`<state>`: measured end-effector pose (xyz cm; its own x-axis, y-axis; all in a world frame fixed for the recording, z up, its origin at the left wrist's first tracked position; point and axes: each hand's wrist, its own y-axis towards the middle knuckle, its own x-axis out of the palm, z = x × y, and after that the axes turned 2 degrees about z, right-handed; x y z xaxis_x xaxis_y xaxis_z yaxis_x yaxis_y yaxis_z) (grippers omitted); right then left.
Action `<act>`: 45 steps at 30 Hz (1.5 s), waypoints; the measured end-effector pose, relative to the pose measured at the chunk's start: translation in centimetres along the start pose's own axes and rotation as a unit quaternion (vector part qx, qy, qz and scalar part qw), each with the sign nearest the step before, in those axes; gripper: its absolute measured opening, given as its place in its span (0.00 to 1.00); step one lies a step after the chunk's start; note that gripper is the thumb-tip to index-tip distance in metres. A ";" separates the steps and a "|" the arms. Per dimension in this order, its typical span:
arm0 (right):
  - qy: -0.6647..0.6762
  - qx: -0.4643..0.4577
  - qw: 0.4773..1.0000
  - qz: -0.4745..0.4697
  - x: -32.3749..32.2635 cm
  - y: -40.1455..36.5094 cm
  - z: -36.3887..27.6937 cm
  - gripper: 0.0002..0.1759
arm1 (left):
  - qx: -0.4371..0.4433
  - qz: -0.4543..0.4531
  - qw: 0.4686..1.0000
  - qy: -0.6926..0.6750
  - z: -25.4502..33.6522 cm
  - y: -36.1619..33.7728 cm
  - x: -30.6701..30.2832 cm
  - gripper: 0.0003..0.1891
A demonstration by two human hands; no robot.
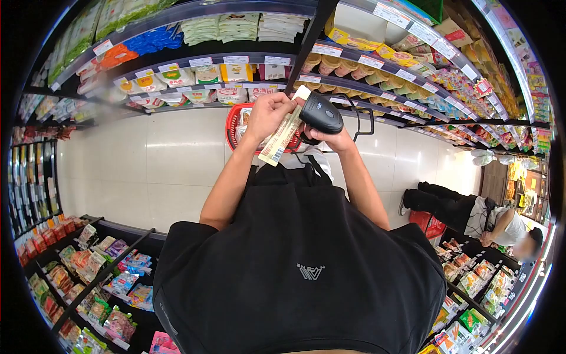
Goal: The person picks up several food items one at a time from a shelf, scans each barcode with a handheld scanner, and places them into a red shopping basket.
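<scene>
Slanting back and leftward, long packet (279,140) was pinched near far end by left hand (266,121), grip closed; scanner (323,113) was clasped by right hand (339,140), just beside packet.

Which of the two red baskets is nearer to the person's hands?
The near basket, just below the left hand; the far basket is beside another person.

The person wears a black T-shirt (295,236) with short sleeves; on it is a small light logo (311,271) with letters.
</scene>
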<state>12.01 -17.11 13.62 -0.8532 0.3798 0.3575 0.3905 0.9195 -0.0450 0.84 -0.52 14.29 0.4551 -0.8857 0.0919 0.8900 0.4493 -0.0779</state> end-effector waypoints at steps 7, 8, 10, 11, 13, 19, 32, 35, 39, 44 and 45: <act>0.087 -0.005 0.996 -0.004 0.1 0.4 0.0 0.32 | -0.001 0.017 0.999 -0.046 -0.8 -0.1 0.2 0.09; 0.087 -0.005 0.996 -0.004 0.2 0.4 -0.1 0.32 | -0.018 0.011 0.996 -0.084 -0.7 -0.1 0.3 0.09; 0.097 -0.024 0.995 0.011 0.9 0.3 -0.8 0.29 | -0.024 0.002 0.999 -0.045 -0.4 -0.3 0.2 0.09; 0.097 -0.024 0.995 0.011 0.6 0.2 -0.7 0.29 | -0.030 -0.007 1.000 -0.007 -0.3 -0.4 0.1 0.08; 0.094 -0.030 0.995 0.026 0.2 0.1 -0.6 0.29 | -0.035 -0.020 0.999 0.013 0.1 -0.6 0.0 0.08; 0.060 -0.030 0.998 0.018 -0.1 -0.2 -0.6 0.35 | -0.011 -0.046 0.998 0.052 0.2 -0.5 0.0 0.08; 0.050 -0.054 0.997 0.006 0.0 0.3 -1.5 0.37 | 0.010 -0.013 1.000 -0.006 0.5 -0.9 0.5 0.09; 0.077 -0.046 0.995 0.033 0.2 0.6 -1.6 0.35 | -0.017 -0.058 0.998 -0.028 -0.1 -0.6 -0.3 0.11; 0.116 -0.049 0.990 0.063 -0.3 1.0 -1.1 0.29 | -0.055 -0.107 0.990 0.067 -0.9 -0.6 -1.4 0.13; 0.075 -0.024 0.993 0.083 -1.2 1.4 0.3 0.18 | -0.055 -0.092 0.987 0.118 -0.9 -0.9 -1.6 0.17; 0.074 -0.022 0.994 0.082 -1.3 1.5 0.5 0.18 | -0.035 -0.082 0.989 0.121 -1.0 -0.7 -1.6 0.18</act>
<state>13.49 -16.18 12.61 -0.7178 0.5027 0.4817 0.5382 0.8396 -0.0741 -0.56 0.50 13.23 0.2779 -0.9517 -0.1308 0.9432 0.2961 -0.1508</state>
